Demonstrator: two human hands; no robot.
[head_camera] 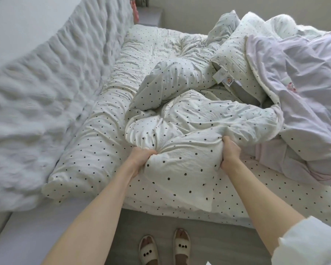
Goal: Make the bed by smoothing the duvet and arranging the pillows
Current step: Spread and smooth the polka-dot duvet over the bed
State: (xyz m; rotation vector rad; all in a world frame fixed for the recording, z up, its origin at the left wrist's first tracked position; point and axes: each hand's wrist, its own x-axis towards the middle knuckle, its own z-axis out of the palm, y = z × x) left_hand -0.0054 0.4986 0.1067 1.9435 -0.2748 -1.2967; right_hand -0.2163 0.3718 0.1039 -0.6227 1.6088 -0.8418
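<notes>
A white duvet (189, 119) with black dots lies crumpled in the middle of the bed. My left hand (139, 157) grips a bunched fold of it near the bed's front edge. My right hand (228, 153) grips the same fold a little further right. A long dotted pillow (88, 148) lies along the quilted headboard (46, 83) on the left. Another dotted pillow (235, 54) with a label sits at the back right, partly under a pale lilac blanket (302, 92).
The dotted sheet (275, 197) covers the mattress at the front right. My slippered feet (164, 247) stand on the grey floor beside the bed. A pale bedside cabinet (151, 16) stands at the far corner.
</notes>
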